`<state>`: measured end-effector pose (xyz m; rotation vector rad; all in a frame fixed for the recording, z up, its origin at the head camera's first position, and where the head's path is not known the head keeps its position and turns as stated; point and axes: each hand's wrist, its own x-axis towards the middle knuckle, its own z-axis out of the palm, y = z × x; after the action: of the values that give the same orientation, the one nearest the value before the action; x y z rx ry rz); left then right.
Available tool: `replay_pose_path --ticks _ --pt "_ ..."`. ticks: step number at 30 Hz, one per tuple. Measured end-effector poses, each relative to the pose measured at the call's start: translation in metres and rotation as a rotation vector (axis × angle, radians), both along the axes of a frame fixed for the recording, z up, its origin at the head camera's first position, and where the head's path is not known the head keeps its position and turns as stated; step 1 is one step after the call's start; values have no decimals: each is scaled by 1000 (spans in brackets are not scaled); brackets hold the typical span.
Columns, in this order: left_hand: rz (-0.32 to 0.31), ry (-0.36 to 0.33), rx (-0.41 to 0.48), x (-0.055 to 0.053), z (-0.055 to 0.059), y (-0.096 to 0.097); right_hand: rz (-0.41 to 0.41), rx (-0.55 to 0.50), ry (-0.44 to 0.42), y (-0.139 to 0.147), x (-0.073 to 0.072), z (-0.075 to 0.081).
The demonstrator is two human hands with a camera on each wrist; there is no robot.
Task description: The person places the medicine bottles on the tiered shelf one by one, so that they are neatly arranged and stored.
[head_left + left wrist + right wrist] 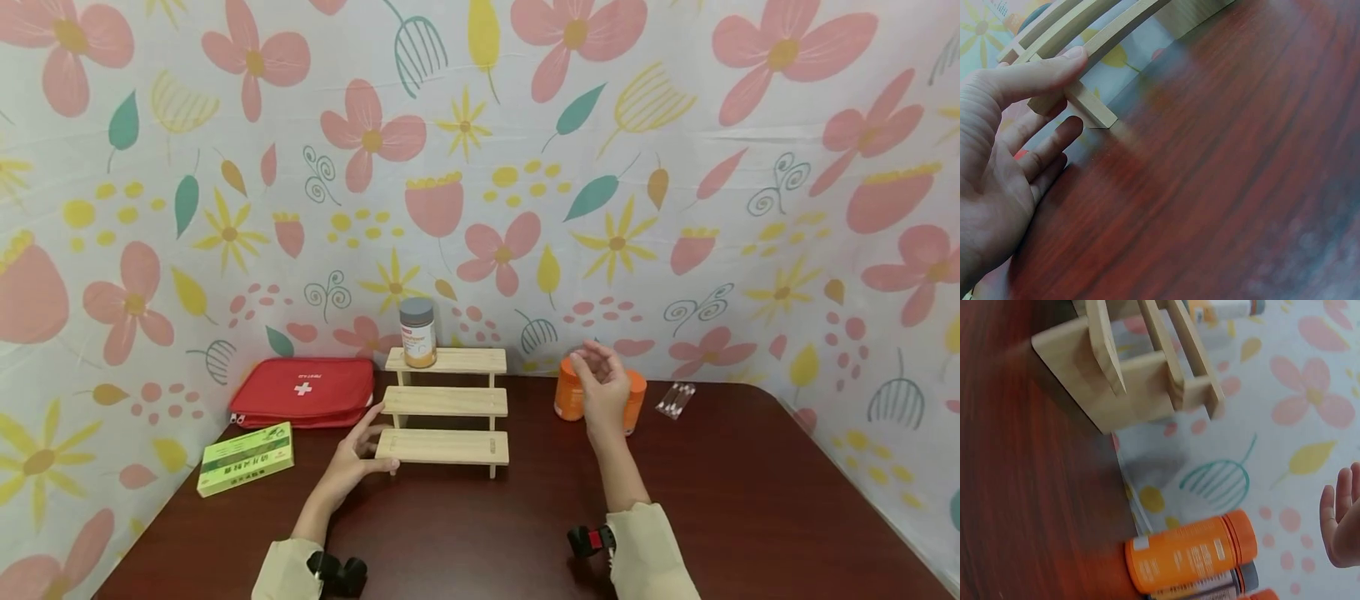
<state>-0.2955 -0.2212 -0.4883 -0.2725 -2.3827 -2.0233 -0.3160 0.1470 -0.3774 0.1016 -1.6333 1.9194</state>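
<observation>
A three-step light wooden rack (444, 401) stands on the table, and a grey-capped bottle (417, 337) sits upright at the left of its top step. My left hand (351, 467) grips the rack's left end, thumb on the lowest step; the left wrist view shows the other fingers spread below. To the right, my right hand (606, 392) is raised with loosely bent fingers and nothing in them. It overlaps two orange bottles (567, 398) in the head view. Between these, the right wrist view shows another grey-capped bottle (1207, 589), hidden from the head camera.
A red first aid pouch (303, 392) lies left of the rack, with a green and yellow box (247, 458) in front of it. Right of the orange bottles is a small clear pack of cotton swabs (676, 400). A flowered curtain (480, 208) hangs behind the dark table (465, 533).
</observation>
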Motion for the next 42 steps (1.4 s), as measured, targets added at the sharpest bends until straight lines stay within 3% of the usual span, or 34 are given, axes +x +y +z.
replay_pose_path --ticks 10,13,17,23,31,37,42 --pt "-20 19 -4 1 0 1 -185 -153 -34 50 -4 -3" --pt "-11 24 -5 1 1 0 -211 -138 -65 64 -4 -11" --pt "-2 11 -12 0 1 -1 -215 -71 -183 75 -4 -19" --pt "9 -8 -16 0 -1 -2 -181 -17 -356 80 -7 -27" --pt "4 4 -4 -1 -3 0 -120 77 -444 87 -10 -34" --pt "23 -2 -7 0 -3 -1 -30 140 -485 91 -11 -40" --pt "15 -6 -10 -1 -3 -2 13 144 -507 92 -13 -43"
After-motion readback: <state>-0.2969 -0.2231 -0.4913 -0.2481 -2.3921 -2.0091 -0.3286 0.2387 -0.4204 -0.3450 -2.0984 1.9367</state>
